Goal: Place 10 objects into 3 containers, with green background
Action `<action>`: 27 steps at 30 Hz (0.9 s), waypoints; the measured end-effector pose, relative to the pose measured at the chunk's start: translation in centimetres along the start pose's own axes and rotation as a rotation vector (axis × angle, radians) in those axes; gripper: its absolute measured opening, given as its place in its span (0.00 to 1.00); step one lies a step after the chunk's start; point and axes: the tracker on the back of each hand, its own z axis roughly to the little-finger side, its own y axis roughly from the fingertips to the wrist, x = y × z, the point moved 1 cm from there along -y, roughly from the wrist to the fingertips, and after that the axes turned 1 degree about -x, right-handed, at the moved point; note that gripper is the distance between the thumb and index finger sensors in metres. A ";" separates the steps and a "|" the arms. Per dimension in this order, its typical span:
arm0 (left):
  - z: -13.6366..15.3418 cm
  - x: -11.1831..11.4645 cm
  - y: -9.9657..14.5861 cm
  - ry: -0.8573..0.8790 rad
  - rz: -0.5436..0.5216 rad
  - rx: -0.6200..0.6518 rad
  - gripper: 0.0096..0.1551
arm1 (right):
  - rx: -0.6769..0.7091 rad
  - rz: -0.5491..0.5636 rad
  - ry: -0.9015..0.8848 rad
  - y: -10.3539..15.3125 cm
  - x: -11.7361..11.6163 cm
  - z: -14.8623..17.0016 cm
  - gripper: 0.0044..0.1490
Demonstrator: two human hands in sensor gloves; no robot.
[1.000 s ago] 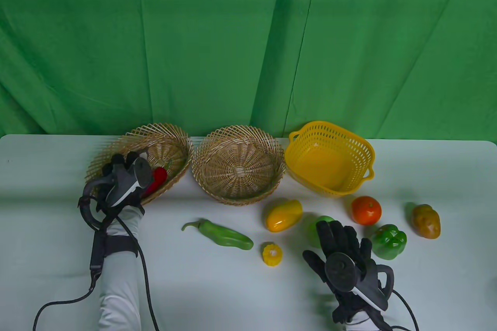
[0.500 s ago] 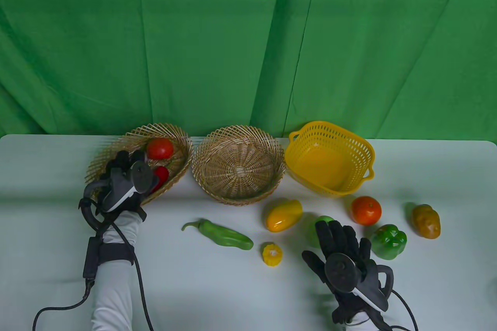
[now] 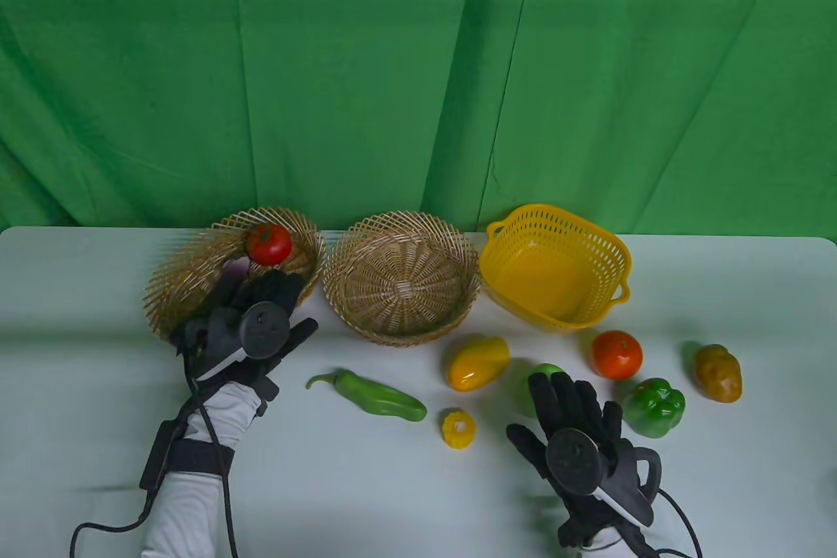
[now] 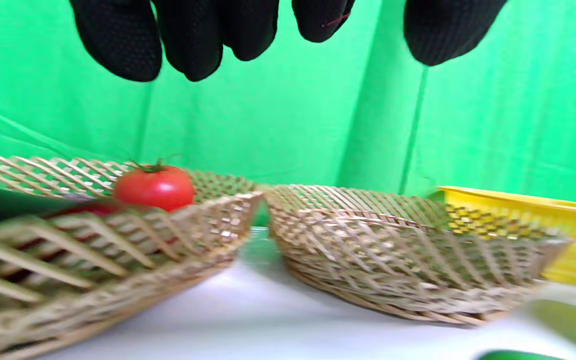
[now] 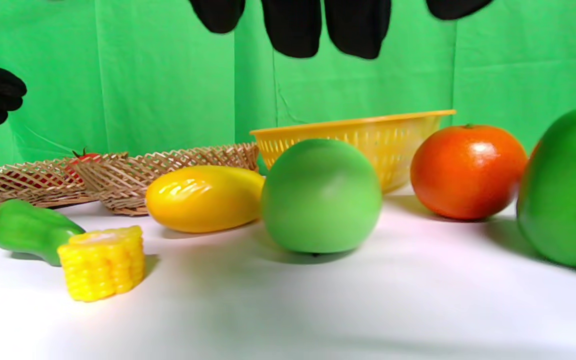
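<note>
Both hands are held open: left hand (image 3: 261,316) withdrawn from the left basket (image 3: 176,277), tomato (image 3: 269,244) now delivered; right hand (image 3: 575,427) idle.

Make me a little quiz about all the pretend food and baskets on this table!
1. True or false: the tomato lies in the left wicker basket.
2. Which thing is nearest the right hand? A the potato B the green apple C the green chili
3. Fill in: the middle wicker basket and the yellow basket both hold ____.

Key: 1 true. 2 B; the apple sits just beyond the fingertips. 3 nothing; the mango, corn, orange and bell pepper lie on the table. The left hand holds nothing.
</note>
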 end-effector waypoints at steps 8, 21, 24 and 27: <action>-4.1 3.2 1.3 0.047 0.075 0.191 0.44 | 0.004 -0.002 -0.001 0.0 -0.1 0.0 0.52; -9.3 8.7 2.3 -0.036 0.209 0.362 0.46 | 0.003 -0.002 0.001 0.0 -0.1 -0.1 0.52; -9.9 9.7 2.4 -0.086 0.242 0.372 0.48 | 0.003 -0.005 0.003 0.1 0.0 -0.1 0.52; -10.1 10.6 2.2 -0.117 0.295 0.368 0.49 | 0.003 -0.004 0.002 0.1 0.0 -0.1 0.52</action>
